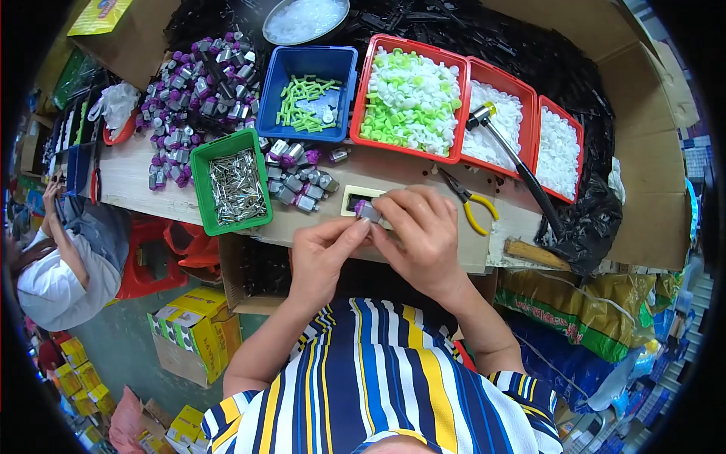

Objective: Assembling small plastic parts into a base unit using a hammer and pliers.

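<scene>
Between my two hands, just above the bench's front edge, is a small silver-grey block-shaped part with a purple end. My left hand pinches it from the left with thumb and forefinger. From the right, the fingers of my right hand close around its other side. Right behind it lies a cream rectangular fixture with a dark slot, partly hidden by my right fingers. Left of the fixture sits a small cluster of similar grey and purple parts.
A green bin of metal pins, a blue bin of green pieces and red bins of small plastic parts line the bench. Yellow-handled pliers and a hammer lie right. A co-worker sits at far left.
</scene>
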The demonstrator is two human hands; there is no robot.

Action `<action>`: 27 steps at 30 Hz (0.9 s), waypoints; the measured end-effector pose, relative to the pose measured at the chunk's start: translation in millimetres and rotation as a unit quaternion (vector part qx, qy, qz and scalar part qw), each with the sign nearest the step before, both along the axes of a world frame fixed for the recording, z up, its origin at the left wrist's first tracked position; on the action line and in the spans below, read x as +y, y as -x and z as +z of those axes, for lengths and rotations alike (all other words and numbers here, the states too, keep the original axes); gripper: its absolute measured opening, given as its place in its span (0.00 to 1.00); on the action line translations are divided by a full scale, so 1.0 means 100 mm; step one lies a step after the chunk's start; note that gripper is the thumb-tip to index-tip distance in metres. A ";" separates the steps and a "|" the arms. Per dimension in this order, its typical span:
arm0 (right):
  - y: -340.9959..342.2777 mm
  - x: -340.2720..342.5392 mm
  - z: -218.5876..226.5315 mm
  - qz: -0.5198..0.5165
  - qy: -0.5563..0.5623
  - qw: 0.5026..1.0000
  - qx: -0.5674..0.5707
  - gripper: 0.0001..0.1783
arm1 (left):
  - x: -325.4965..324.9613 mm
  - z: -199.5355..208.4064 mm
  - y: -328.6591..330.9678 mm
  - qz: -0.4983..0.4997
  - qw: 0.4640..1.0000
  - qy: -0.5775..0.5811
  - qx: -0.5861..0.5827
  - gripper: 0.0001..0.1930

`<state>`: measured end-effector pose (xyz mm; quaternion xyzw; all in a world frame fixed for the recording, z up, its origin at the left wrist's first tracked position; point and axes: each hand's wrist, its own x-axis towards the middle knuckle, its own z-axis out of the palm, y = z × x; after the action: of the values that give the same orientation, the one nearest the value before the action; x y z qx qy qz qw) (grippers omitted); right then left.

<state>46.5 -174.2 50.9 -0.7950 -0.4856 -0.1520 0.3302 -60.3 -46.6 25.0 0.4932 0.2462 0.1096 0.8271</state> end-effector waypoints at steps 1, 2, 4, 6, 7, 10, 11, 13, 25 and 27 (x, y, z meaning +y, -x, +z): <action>-0.05 -0.02 -0.03 0.005 0.009 0.999 0.048 0.17 | 0.03 0.01 0.02 -0.003 0.997 -0.076 0.017 0.10; -0.09 -0.02 -0.07 0.011 0.018 0.995 0.096 0.17 | 0.05 0.03 0.04 -0.001 0.997 -0.077 0.019 0.10; -0.14 -0.01 -0.17 0.011 0.018 0.992 0.121 0.15 | 0.11 0.08 0.07 0.063 0.911 -0.407 0.017 0.08; -0.16 0.04 -0.24 0.023 0.022 0.990 0.141 0.14 | 0.17 0.01 0.09 0.071 0.887 -0.456 0.008 0.10; -0.15 0.06 -0.24 0.023 0.020 0.989 0.142 0.14 | 0.19 0.00 0.07 0.071 0.840 -0.538 -0.013 0.10; -0.15 0.09 -0.27 0.009 0.041 0.989 0.141 0.14 | 0.19 -0.06 0.01 0.066 0.766 -0.637 -0.049 0.12; -0.15 0.09 -0.28 0.011 0.041 0.988 0.148 0.14 | 0.18 -0.09 -0.01 0.061 0.747 -0.659 -0.067 0.12; -0.16 0.09 -0.27 0.011 0.045 0.987 0.154 0.14 | 0.16 -0.18 -0.04 0.049 0.739 -0.666 -0.081 0.13; -0.17 0.07 -0.29 0.037 0.050 0.986 0.156 0.10 | 0.24 -0.45 -0.06 -0.012 0.640 -0.755 -0.145 0.17; -0.18 0.07 -0.20 0.044 0.086 0.988 0.121 0.12 | 0.24 -0.47 -0.06 -0.019 0.634 -0.760 -0.143 0.18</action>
<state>64.8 -167.6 31.2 -0.8110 -0.4877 0.0025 0.3231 -54.6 -22.8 -21.8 0.9302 -0.0548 0.3112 0.1869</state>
